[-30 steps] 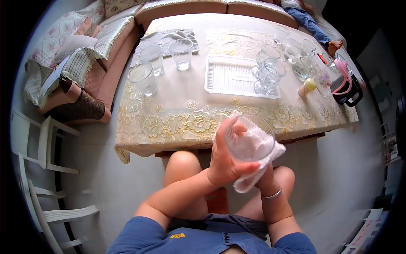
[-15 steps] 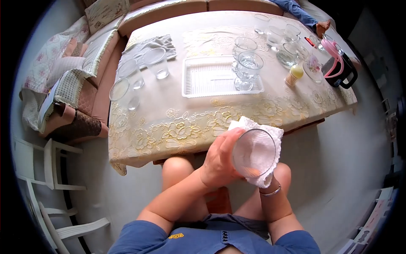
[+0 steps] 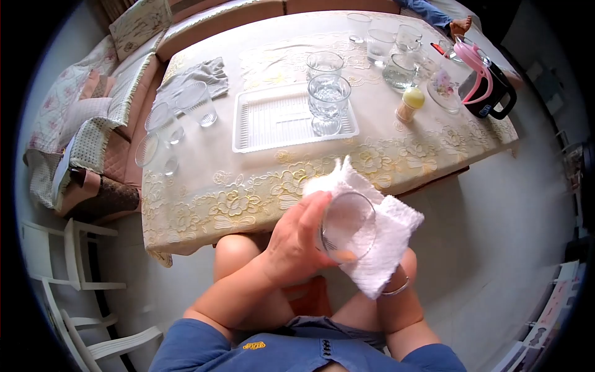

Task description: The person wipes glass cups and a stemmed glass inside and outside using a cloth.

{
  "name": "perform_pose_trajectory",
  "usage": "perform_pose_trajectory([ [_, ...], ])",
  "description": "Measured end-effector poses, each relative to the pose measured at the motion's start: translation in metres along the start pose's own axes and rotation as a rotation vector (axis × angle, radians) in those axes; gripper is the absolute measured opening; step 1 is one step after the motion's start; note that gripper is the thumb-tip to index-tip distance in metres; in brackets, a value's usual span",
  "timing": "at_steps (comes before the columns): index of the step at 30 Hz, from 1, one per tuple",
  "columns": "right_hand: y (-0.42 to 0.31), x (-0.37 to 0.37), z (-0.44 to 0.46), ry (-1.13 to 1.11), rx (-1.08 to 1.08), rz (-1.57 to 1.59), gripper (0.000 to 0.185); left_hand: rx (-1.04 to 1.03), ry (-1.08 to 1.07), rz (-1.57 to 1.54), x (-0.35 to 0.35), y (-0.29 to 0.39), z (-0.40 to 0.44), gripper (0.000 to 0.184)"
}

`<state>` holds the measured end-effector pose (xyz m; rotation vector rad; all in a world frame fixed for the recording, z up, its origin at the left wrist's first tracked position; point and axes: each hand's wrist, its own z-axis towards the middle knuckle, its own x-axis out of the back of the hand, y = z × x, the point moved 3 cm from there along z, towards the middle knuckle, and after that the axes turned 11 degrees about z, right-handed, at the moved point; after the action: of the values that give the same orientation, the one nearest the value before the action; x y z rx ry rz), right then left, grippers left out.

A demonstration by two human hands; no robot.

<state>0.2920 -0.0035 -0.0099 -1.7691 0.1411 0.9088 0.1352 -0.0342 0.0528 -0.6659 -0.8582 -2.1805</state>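
My left hand [image 3: 296, 234] is closed around a clear drinking glass [image 3: 351, 226], its round rim facing up toward me. A white towel [image 3: 390, 232] lies behind and to the right of the glass, with its corners sticking out past it. Most of my right hand [image 3: 398, 280] is hidden under this towel, which it holds against the glass from below. An orange-toned patch, perhaps a fingertip, shows at the lower edge of the glass. A bracelet circles the right wrist. Both hands are above my knees, just off the table's near edge.
On the cloth-covered table [image 3: 204, 214] stands a white ribbed tray [image 3: 260, 127] with glasses at its right end. Several clear cups [image 3: 197, 105] are at the left beside a grey cloth [image 3: 207, 74]. A toothpick holder [image 3: 408, 105], glass mugs and a black-and-pink jug [image 3: 486, 90] stand right.
The glass and both hands have shifted slightly left in view. More of the towel has spread out to the right of the glass. The camera view has turned a little.
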Motion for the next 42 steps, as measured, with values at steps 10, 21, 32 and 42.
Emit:
perform_pose_trajectory([
  [10, 0.031, -0.042, 0.009, -0.104, 0.128, 0.384, 0.041, 0.241, 0.110, -0.300, -0.007, 0.006, -0.019, 0.100],
  [21, 0.013, -0.073, 0.008, -0.234, 0.382, -0.310, 0.035, 0.126, 0.170, 0.011, 0.017, 0.012, -0.022, 0.095],
  [32, -0.028, -0.078, 0.001, -0.367, 0.723, -0.710, 0.041, 0.016, -0.162, 0.216, 0.058, 0.017, 0.003, 0.085],
  [42, -0.018, -0.053, -0.002, -0.312, -0.249, 0.201, 0.090, -0.080, -0.519, 0.098, 0.060, 0.012, 0.035, 0.085],
])
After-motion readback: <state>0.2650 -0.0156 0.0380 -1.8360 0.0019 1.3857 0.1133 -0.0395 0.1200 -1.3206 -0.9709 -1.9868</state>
